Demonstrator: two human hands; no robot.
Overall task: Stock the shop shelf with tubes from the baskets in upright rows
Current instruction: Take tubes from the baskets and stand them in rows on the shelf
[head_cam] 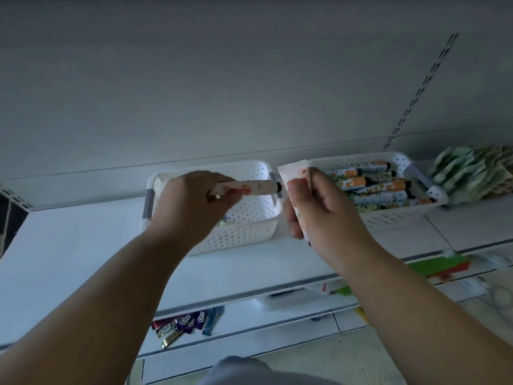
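The left hand (191,201) has its grip curled around a pale tube (249,188) that lies roughly level, long axis running left to right, dark cap end pointing right above the left basket (244,226). The right hand (311,209) grips a second tube (295,176) near upright, flat crimped end up, cap end down below the palm and largely hidden. Both tubes hang above the shelf (69,259), between the two baskets and its front edge. The next placement appears to turn on the left tube: it needs rotating from level to upright, whereas the right tube is already close to standing orientation and nearer the bare strip between the baskets. The right basket (388,218) holds more tubes (383,187) lying flat. No upright row is visible. The left basket's contents are mostly screened by the left hand. Green packets (469,173) at the shelf's right end are blurred.
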